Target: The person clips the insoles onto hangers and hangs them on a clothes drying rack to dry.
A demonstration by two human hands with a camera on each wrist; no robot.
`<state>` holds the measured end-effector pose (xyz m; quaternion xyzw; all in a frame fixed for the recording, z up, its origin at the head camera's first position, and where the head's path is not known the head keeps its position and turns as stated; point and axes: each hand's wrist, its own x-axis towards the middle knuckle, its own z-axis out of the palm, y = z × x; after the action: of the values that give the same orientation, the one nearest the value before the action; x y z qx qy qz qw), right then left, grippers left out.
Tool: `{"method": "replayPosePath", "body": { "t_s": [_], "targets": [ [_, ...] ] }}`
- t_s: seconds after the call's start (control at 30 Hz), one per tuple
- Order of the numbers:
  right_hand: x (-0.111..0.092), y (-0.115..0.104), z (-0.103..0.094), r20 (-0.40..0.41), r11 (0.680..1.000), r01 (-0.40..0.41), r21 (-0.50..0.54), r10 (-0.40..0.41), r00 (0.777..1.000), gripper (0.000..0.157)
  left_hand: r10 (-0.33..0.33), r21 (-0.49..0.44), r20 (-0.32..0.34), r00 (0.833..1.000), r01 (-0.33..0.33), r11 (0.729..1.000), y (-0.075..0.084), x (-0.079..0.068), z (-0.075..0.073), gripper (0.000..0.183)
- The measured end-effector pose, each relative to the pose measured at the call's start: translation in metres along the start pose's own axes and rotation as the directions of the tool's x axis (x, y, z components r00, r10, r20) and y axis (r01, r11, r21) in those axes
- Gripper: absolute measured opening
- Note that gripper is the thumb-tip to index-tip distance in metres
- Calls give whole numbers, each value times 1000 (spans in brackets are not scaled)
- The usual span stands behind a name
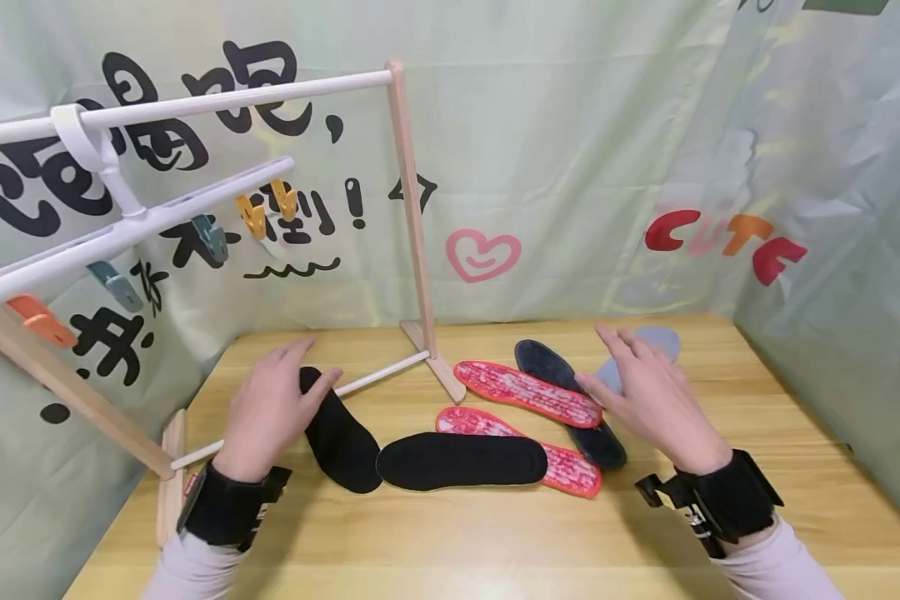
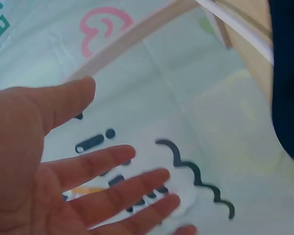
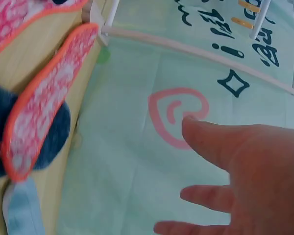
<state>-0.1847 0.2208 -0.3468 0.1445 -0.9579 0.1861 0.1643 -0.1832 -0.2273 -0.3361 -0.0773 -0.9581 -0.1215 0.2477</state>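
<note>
At the left, the left hand (image 1: 270,408) has its grip slack, thumb and fingers apart, over the far end of a slanting matte-black insole (image 1: 341,446). That insole's near end meets a second black insole (image 1: 457,461), lying crosswise over a pink-and-white mottled insole with red edging (image 1: 573,471). Farther back, its mottled twin (image 1: 521,390) crosses a dark blue, plush-looking insole (image 1: 603,446). At the right, a smooth pale blue-grey insole (image 1: 662,338) shows partly behind the right hand (image 1: 648,400), whose grip is likewise spread.

A wooden rack (image 1: 412,200) stands along the left side, one foot near the tabletop (image 1: 780,475)'s left edge and the other just beside the mottled twin. Wood shows broadly in front of the insoles and right of the right hand, up to the cloth backdrop (image 1: 592,167) behind and at the right.
</note>
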Motion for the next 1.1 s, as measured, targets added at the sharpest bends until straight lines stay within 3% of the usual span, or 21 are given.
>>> {"method": "replayPosePath", "body": {
  "t_s": [0.2,0.43,0.67,0.87,1.1],
  "targets": [
    [19,-13,9,23,996,20,89,-22,999,80,4,-48,-116,993,-9,999,-23,-15,-25,41],
    [52,-35,18,41,987,72,143,-78,996,74,-82,-18,-216,973,80,997,-52,-33,-55,31],
    [88,-56,29,53,970,111,215,-125,991,57,-178,28,-256,950,191,981,-89,-48,-78,28],
    [115,-74,39,49,948,172,267,-192,980,52,-288,64,-300,909,321,945,-117,-62,-91,28],
    [145,-94,44,20,911,203,358,-225,974,47,-438,3,-367,820,472,882,-139,-71,-103,28]
  ]
}}
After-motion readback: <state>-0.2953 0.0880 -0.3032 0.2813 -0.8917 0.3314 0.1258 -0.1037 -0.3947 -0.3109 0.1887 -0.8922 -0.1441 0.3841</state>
